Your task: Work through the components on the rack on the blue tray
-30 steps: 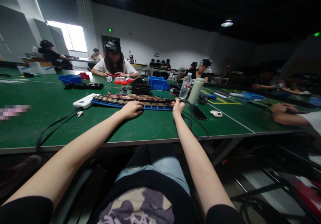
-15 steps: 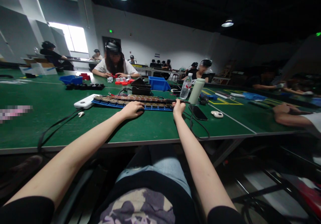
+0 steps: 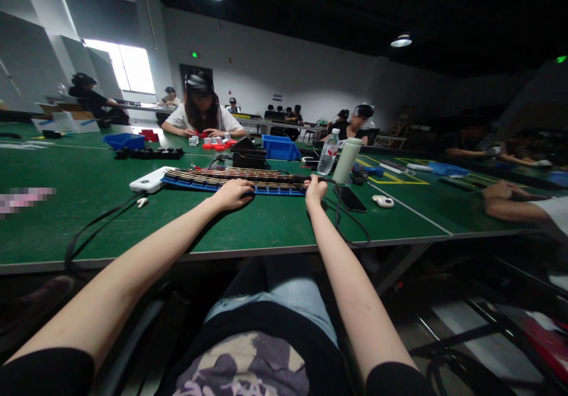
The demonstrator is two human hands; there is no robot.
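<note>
A long strip-like assembly (image 3: pixel 208 181), blue along its near edge with rows of thin copper-coloured and dark lines, lies across the table in front of me. My left hand (image 3: pixel 235 194) lies over its near edge around the middle, fingers stretched out and slightly bent. At the strip's right end, my right hand (image 3: pixel 316 190) is closed around a slim black handle-like tool (image 3: pixel 302 179), whose tip points left over the strip. A black cord (image 3: pixel 339 218) runs from beside this hand. Its exact kind cannot be made out.
Left of the strip sit a white device (image 3: pixel 153 179) and an earbud (image 3: pixel 142 202). To the right are a phone (image 3: pixel 352 199), an earbud case (image 3: pixel 383 201), a pale green flask (image 3: pixel 347 160) and a water bottle (image 3: pixel 328 153). Blue bins (image 3: pixel 280 148) stand behind; co-workers sit around.
</note>
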